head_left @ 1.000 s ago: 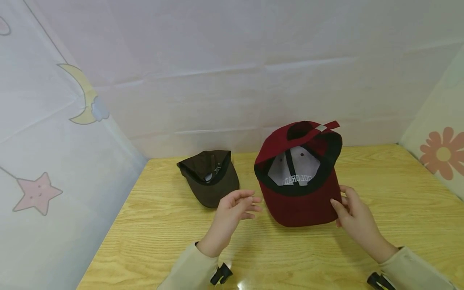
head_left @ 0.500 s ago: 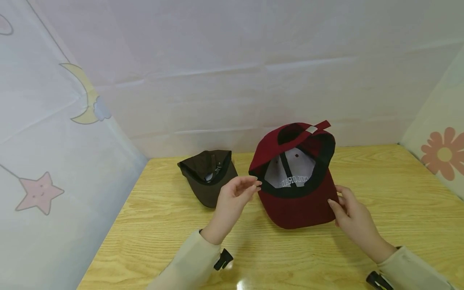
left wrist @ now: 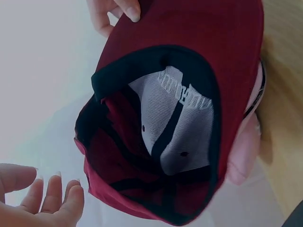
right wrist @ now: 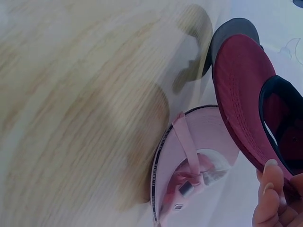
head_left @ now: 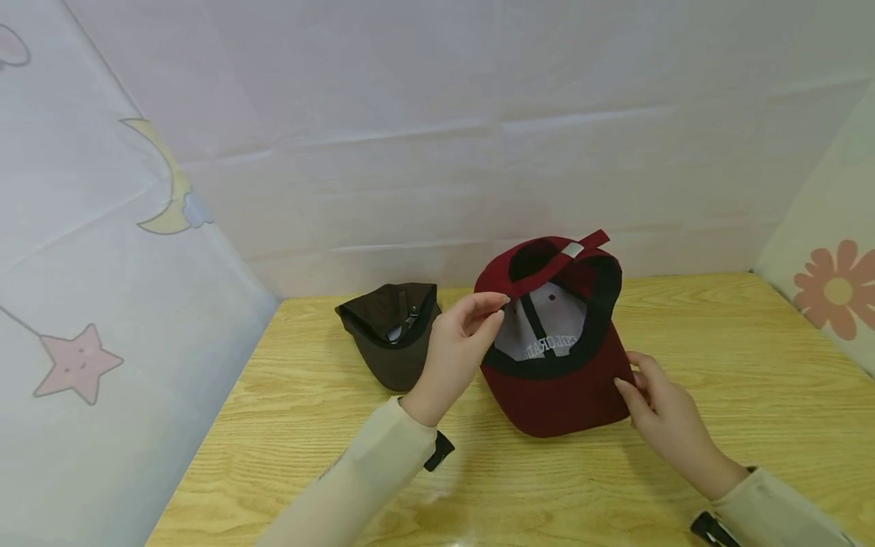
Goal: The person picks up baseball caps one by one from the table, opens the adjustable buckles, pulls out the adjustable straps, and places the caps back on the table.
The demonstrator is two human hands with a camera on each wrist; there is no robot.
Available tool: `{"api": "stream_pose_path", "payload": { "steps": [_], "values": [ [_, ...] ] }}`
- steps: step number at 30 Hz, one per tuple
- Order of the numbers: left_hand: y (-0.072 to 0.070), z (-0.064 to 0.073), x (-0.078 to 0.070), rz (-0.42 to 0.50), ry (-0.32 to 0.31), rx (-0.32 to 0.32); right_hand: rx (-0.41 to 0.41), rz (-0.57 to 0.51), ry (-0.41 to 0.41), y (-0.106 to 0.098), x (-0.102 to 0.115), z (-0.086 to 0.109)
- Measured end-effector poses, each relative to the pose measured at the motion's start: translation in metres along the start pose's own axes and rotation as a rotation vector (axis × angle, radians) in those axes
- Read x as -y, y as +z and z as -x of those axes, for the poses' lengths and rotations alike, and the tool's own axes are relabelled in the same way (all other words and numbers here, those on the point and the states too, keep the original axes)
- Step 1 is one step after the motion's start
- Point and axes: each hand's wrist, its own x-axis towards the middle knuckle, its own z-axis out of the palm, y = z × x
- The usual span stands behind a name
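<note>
My right hand [head_left: 673,422] pinches the brim of a dark red baseball cap [head_left: 550,403] at its right corner, thumb in front. The cap is raised and tilted, its black-banded opening and pale lining facing me, the brim lowest. White mirrored lettering shows inside. My left hand [head_left: 454,349] is at the cap's left side, fingers bent loosely near the rim. In the left wrist view, the left fingers [left wrist: 54,194] are spread just short of the cap's edge. Behind the red cap sits a pink cap [right wrist: 199,125] with a strap and buckle, hidden in the head view.
A dark brown cap [head_left: 383,357] lies on the wooden table [head_left: 273,456], left of the red one, its opening facing me. A pale sheet [head_left: 383,152] hangs behind the table, and printed sheets with a star and a flower stand at the sides.
My left hand has risen and moved right to the red cap's left rim, its fingers drawing closer together. The red cap has shifted slightly left, still pinched by my right hand.
</note>
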Motion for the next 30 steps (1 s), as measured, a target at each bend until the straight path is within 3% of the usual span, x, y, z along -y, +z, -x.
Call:
{"api": "stream_pose_path", "payload": {
  "steps": [8, 13, 19, 25, 30],
  "values": [
    [0.008, -0.011, -0.005, -0.075, 0.077, 0.003, -0.015, 0.056, -0.046, 0.001, 0.003, -0.004],
    [0.012, -0.013, -0.007, -0.076, 0.085, -0.007, -0.009, 0.065, -0.063, 0.001, 0.005, -0.004],
    [0.012, -0.013, -0.009, -0.086, 0.03, 0.013, 0.005, 0.066, -0.065, 0.0, 0.007, -0.003],
    [0.01, -0.011, -0.01, -0.154, -0.045, 0.021, 0.009, 0.097, -0.095, -0.001, 0.006, -0.004],
    [0.007, -0.009, -0.012, -0.198, -0.053, 0.012, 0.002, 0.122, -0.138, -0.002, 0.006, -0.004]
  ]
}}
